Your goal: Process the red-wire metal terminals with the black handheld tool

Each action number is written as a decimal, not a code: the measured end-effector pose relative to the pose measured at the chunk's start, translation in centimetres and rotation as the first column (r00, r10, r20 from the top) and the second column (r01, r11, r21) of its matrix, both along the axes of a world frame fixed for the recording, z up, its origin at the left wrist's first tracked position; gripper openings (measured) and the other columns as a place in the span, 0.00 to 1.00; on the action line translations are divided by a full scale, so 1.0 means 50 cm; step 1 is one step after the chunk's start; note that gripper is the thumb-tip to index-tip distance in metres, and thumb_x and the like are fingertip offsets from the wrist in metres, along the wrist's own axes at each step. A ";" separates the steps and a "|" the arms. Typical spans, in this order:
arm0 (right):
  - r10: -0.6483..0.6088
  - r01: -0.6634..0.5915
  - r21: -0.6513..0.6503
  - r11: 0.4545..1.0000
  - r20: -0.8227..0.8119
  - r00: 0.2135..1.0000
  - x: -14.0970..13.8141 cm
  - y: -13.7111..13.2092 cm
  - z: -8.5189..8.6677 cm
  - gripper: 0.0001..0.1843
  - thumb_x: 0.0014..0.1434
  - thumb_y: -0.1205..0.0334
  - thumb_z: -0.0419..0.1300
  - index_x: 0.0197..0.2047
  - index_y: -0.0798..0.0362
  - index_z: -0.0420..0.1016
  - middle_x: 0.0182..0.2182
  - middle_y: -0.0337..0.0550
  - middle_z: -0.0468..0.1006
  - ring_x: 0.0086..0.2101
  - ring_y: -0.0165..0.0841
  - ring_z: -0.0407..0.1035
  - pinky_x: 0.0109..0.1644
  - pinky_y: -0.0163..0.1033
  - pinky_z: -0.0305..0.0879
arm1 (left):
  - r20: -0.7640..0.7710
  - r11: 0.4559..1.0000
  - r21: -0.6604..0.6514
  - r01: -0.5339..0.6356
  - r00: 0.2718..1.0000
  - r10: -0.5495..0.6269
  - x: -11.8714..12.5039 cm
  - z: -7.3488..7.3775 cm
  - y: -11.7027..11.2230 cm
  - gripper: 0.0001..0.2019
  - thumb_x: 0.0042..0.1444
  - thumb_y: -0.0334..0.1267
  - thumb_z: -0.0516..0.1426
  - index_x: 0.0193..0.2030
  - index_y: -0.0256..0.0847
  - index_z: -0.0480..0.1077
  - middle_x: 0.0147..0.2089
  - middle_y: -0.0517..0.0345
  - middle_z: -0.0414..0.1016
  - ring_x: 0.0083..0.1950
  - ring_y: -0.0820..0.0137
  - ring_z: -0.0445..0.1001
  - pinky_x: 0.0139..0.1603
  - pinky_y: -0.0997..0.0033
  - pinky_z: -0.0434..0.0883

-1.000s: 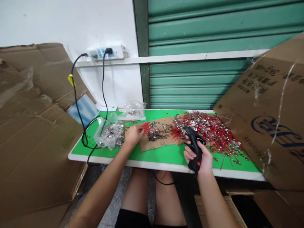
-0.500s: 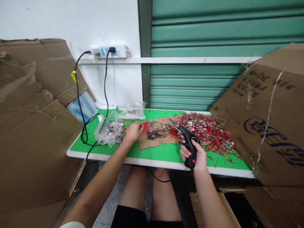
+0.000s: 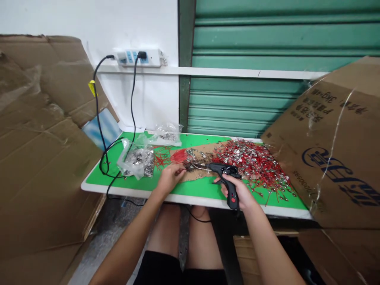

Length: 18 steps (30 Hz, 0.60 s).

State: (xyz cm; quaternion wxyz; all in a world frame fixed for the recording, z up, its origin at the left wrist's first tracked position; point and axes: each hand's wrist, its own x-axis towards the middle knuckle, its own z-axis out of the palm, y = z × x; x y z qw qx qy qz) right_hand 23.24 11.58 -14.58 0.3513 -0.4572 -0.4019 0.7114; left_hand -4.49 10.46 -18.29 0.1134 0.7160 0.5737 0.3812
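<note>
My right hand (image 3: 239, 192) is wrapped round the grip of a black glue gun (image 3: 225, 174), whose nozzle points left over a scrap of brown cardboard (image 3: 204, 162) on the green table (image 3: 196, 188). My left hand (image 3: 170, 176) rests at the cardboard's left end with its fingers pinched on a small piece I cannot make out, just in front of the nozzle. A bunch of red wires (image 3: 162, 155) lies beside that hand. To the right spreads a big heap of red wires with silver metal tags (image 3: 255, 162).
Clear plastic bags of silver parts (image 3: 138, 160) lie at the table's left. Black cables (image 3: 102, 158) run up to a wall power strip (image 3: 139, 57). Large cardboard boxes stand at the left (image 3: 38, 150) and right (image 3: 335, 150). A green roller shutter (image 3: 267, 67) is behind.
The glue gun swung down from pointing up and away to level, nozzle leftward. My left hand drew back toward the cardboard's near left corner, meeting the nozzle.
</note>
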 end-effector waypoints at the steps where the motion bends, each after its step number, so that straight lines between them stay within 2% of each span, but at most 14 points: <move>1: 0.002 -0.002 0.005 1.000 0.040 0.999 0.000 0.000 0.002 0.23 0.49 0.43 0.67 0.31 0.58 0.81 0.13 0.38 0.65 0.15 0.26 0.57 0.17 0.32 0.49 | -0.004 1.000 0.014 -0.008 1.000 0.008 0.000 -0.001 -0.001 0.04 0.59 0.35 0.60 0.38 0.41 0.77 0.35 0.56 0.80 0.37 0.69 0.75 0.42 0.70 0.72; 5: 0.025 -0.026 0.011 1.000 0.123 0.992 -0.001 -0.003 0.010 0.23 0.49 0.42 0.66 0.29 0.57 0.81 0.13 0.38 0.65 0.15 0.26 0.57 0.17 0.32 0.49 | -0.066 0.998 0.037 -0.052 0.996 0.055 0.001 0.005 -0.003 0.04 0.60 0.36 0.60 0.36 0.41 0.78 0.35 0.55 0.79 0.39 0.68 0.74 0.44 0.69 0.71; 9: 0.043 -0.042 -0.005 0.999 0.155 0.987 -0.004 -0.004 0.015 0.23 0.49 0.42 0.66 0.28 0.57 0.81 0.13 0.38 0.64 0.16 0.26 0.57 0.17 0.31 0.50 | -0.121 0.996 -0.023 -0.081 0.990 0.078 0.005 0.017 -0.009 0.06 0.61 0.38 0.59 0.38 0.41 0.78 0.37 0.54 0.79 0.43 0.66 0.74 0.47 0.67 0.70; 18: 0.039 -0.037 -0.015 0.999 0.184 0.982 -0.004 -0.003 0.015 0.22 0.49 0.43 0.66 0.28 0.57 0.81 0.13 0.38 0.65 0.16 0.26 0.58 0.17 0.32 0.51 | -0.174 0.987 -0.104 -0.123 0.979 0.104 0.009 0.035 -0.014 0.07 0.62 0.39 0.59 0.38 0.41 0.78 0.36 0.54 0.79 0.42 0.66 0.72 0.48 0.66 0.68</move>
